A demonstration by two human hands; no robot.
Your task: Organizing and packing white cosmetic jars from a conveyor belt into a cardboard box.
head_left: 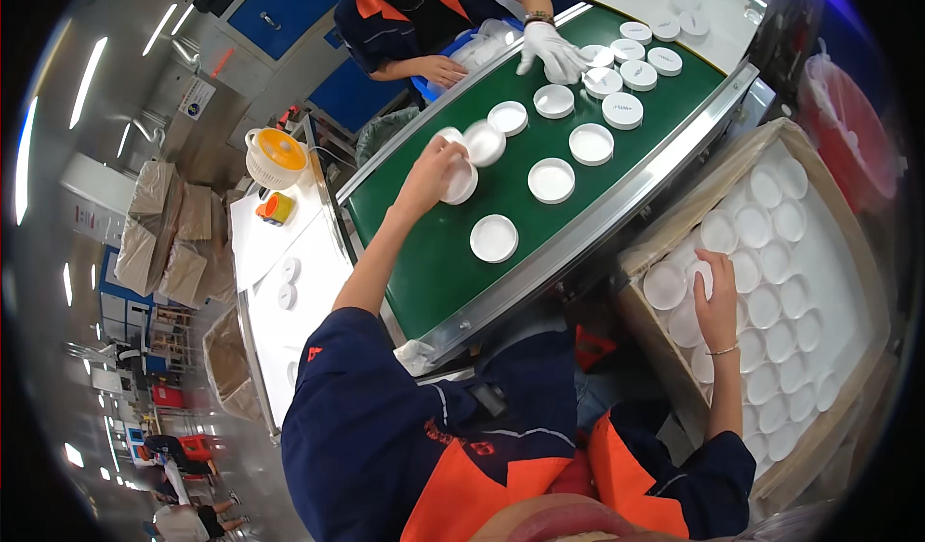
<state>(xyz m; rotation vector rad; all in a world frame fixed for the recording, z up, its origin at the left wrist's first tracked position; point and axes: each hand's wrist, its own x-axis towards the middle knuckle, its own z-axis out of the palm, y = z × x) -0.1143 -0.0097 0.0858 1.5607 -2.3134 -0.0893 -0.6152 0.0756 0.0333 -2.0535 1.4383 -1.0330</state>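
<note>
My left hand (433,173) is over the green conveyor belt (414,287), its fingers closed on a white round lid (461,185). Another white lid (484,144), slightly blurred, is right beside those fingers, with part of a third behind them. Nearer me on the belt rests a shallow white lid (494,239), and further lids lie toward the far right. My right hand (715,303) reaches into a lined cardboard box (860,335). Its thumb and fingers are bent round a white lid (700,277) above rows of similar lids.
Across the belt, a co-worker's white-gloved hand (554,52) is beside several lids with dark print. A metal rail (578,237) edges the belt. To the left, a white table (302,328) carries a yellow-topped white container (277,157) and an orange-and-yellow object (276,209).
</note>
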